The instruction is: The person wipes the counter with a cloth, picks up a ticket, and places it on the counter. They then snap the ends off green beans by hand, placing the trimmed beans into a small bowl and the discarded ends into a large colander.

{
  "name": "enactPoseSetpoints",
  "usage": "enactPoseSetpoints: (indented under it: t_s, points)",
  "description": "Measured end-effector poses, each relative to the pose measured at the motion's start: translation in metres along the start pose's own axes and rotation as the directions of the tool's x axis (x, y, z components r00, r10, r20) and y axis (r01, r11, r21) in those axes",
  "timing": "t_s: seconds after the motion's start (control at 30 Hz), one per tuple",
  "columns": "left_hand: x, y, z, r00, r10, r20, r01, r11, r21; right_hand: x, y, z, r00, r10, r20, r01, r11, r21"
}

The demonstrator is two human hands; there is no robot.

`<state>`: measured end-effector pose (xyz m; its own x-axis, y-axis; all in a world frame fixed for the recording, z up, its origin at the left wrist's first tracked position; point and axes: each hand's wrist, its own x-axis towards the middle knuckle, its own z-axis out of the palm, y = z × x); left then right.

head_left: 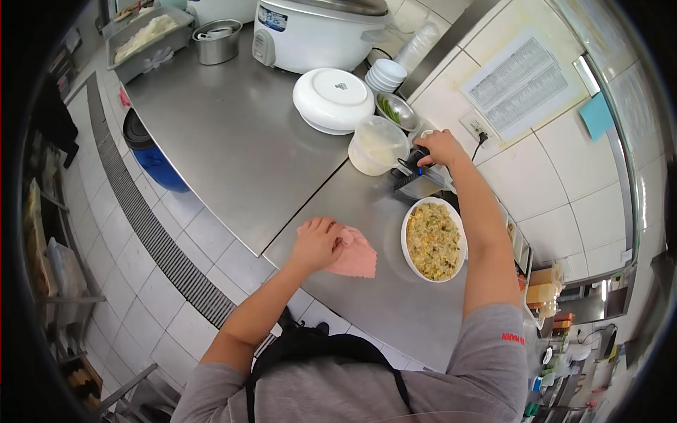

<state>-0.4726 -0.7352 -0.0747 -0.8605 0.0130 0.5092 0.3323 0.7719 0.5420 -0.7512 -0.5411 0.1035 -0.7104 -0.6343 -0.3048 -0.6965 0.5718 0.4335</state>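
My left hand (317, 243) is closed on a pink cloth (354, 255), which lies on the steel worktop. My right hand (438, 148) reaches to the wall side of the worktop, its fingers curled over a black object (421, 156); its exact kind is hard to make out. A small blue spot shows just below those fingers, near a clear-sided container (423, 186). Close to my right forearm stands a white oval dish (432, 240) filled with fried rice. A translucent plastic measuring jug (377, 146) with pale contents is left of my right hand.
Farther back are upturned white plates (333, 100), stacked small bowls (386, 73), a metal bowl with green vegetables (396, 111) and a large white rice cooker (317, 35). A steel pot (217, 44) stands left of it. A blue bin (159, 166) is beside the worktop.
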Motion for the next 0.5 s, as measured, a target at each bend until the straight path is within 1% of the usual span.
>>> enactPoseSetpoints:
  t_s: [0.07,0.13,0.17,0.2,0.23,0.27,0.3,0.33,0.37,0.4,0.43,0.47,0.5]
  points:
    - [-0.001,0.001,0.000,1.000,-0.029,0.002,0.029,1.000,0.008,0.001,0.002,0.010,0.998,-0.030,-0.056,0.028,0.999,-0.036]
    - [-0.002,0.000,0.000,1.000,-0.015,-0.004,0.015,1.000,-0.013,-0.009,-0.003,0.009,0.990,0.028,-0.136,-0.033,0.999,-0.034]
    - [-0.002,-0.002,0.003,0.999,-0.028,0.035,0.029,0.999,-0.025,-0.012,0.001,0.015,0.934,0.023,-0.357,-0.017,1.000,0.019]
    - [-0.005,-0.004,0.007,0.996,-0.054,0.066,0.056,0.998,-0.024,-0.009,0.000,0.021,0.824,0.016,-0.566,0.032,0.997,0.076]
    - [-0.008,-0.010,0.013,0.999,-0.023,0.031,0.026,0.993,-0.112,-0.013,-0.017,0.001,0.794,0.133,-0.593,-0.026,0.982,0.185]
    - [-0.010,-0.014,0.012,1.000,0.003,-0.011,-0.005,0.983,-0.184,-0.017,-0.030,-0.009,0.687,0.168,-0.707,0.059,0.957,0.284]
    - [-0.011,-0.009,0.003,0.982,-0.174,0.072,0.186,0.954,-0.236,-0.032,-0.055,-0.031,0.646,0.171,-0.744,0.243,0.878,0.413]
    - [-0.010,-0.004,-0.004,0.929,-0.343,0.140,0.369,0.883,-0.289,-0.041,-0.075,-0.032,0.621,0.162,-0.767,0.321,0.840,0.437]
    - [-0.008,-0.007,0.001,0.878,-0.472,0.086,0.456,0.767,-0.451,-0.062,-0.103,-0.043,0.752,0.129,-0.647,0.386,0.709,0.590]
    - [-0.008,-0.012,0.005,0.815,-0.579,0.043,0.477,0.626,-0.616,-0.075,-0.127,-0.037,0.770,-0.025,-0.637,0.511,0.622,0.593]
    - [-0.012,-0.003,-0.002,0.825,-0.561,0.066,0.380,0.466,-0.799,-0.089,-0.159,-0.036,0.813,-0.146,-0.563,0.545,0.531,0.649]
    - [-0.019,0.014,-0.015,0.849,-0.523,0.076,0.253,0.276,-0.927,-0.105,-0.193,-0.030,0.785,-0.211,-0.583,0.601,0.487,0.634]
    - [-0.029,0.035,-0.035,0.821,-0.570,0.024,0.240,0.308,-0.920,-0.119,-0.223,-0.021,0.755,-0.268,-0.598,0.649,0.437,0.623]
